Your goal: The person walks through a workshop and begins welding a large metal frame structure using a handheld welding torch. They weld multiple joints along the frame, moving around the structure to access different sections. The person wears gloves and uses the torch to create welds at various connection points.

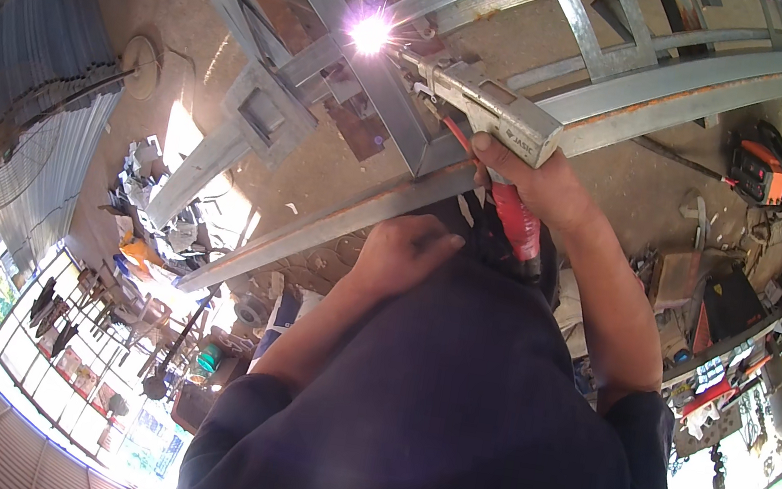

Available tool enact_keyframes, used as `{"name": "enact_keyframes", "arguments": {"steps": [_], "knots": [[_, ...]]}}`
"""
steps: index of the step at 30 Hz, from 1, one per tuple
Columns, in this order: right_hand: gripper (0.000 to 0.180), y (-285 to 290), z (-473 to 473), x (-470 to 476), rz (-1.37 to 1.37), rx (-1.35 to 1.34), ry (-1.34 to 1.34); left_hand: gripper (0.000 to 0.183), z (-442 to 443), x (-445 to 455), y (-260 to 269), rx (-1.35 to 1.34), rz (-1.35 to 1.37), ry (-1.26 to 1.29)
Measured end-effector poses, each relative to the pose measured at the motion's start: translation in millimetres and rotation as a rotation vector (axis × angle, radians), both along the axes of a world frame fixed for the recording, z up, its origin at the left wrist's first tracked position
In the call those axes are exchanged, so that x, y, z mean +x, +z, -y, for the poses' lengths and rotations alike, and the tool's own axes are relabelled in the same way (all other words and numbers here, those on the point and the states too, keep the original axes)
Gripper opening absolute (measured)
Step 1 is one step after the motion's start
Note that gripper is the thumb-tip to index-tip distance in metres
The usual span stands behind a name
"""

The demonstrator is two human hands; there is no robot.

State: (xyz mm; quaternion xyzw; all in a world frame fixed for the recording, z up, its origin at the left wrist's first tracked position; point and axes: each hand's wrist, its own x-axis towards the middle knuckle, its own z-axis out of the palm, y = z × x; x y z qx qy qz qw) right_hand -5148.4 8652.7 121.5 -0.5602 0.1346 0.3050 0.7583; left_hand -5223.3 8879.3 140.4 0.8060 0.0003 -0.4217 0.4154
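My right hand [533, 182] grips a welding gun [491, 104] with a boxy metal body marked Jasic and a red-wrapped handle [518, 222]. At the gun's nozzle burns a bright arc [370, 35], throwing sparks where steel bars of a frame meet. The glare hides the joint itself. A galvanized steel bar [393, 104] of the frame runs from the arc down to a long steel rail [308, 241] in front of me. My left hand [406, 247] rests by my lap, close to that rail, its fingers bent and partly hidden; nothing shows in it.
Steel framework [688, 80] with rusty edges extends to the upper right. A flat post plate [270, 113] stands left of the arc. Scrap metal offcuts [166, 199] lie on the floor. Corrugated sheets [44, 79] are stacked at left. An orange-and-black machine [758, 172] sits at right.
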Motion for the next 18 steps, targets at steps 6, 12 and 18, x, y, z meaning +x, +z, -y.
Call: {"name": "enact_keyframes", "arguments": {"steps": [6, 12, 18], "knots": [[0.042, 5, 4, -2, 0.0, -0.072, 0.045, 0.031, -4, -3, -9, -0.034, 0.081, 0.061], [0.039, 3, 0, -5, 0.043, -0.053, 0.021, 0.031, -17, 10, -5, -0.017, 0.046, 0.14], [0.04, 5, -8, -8, 0.079, -0.11, 0.017, 0.031, -32, 0, -15, 0.034, 0.055, 0.18]]}}
